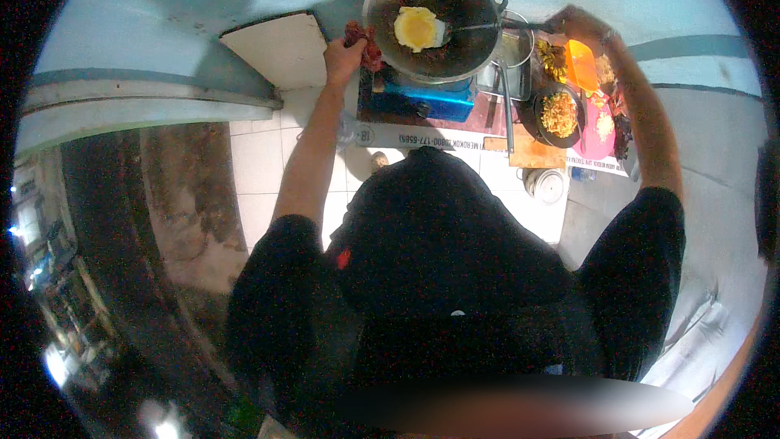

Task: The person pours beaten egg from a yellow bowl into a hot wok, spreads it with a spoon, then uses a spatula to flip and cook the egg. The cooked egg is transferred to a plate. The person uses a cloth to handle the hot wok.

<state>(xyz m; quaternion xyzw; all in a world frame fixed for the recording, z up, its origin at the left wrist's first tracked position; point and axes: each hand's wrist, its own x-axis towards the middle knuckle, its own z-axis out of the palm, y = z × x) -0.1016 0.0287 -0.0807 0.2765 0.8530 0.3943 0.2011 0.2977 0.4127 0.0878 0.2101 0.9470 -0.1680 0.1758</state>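
A fried egg point(415, 28) lies in a dark metal wok point(469, 9) that stands over a blue portable stove point(426, 99). My left hand point(344, 61) grips a crumpled red cloth point(369, 55) at the wok's left side; the handle there is hidden by the cloth. My right hand point(582, 25), reaching over from the right, is closed around the dark handle of a spatula point(478, 27). The spatula's blade touches the egg's right edge and seems partly under it.
Right of the stove are a strainer point(507, 107) over a metal tray point(487, 82), a dark bowl of food point(559, 114), an orange container point(581, 66), a pink board point(594, 141) and a wooden board point(530, 149). A lidded pot point(546, 186) stands lower, near the floor tiles point(262, 161).
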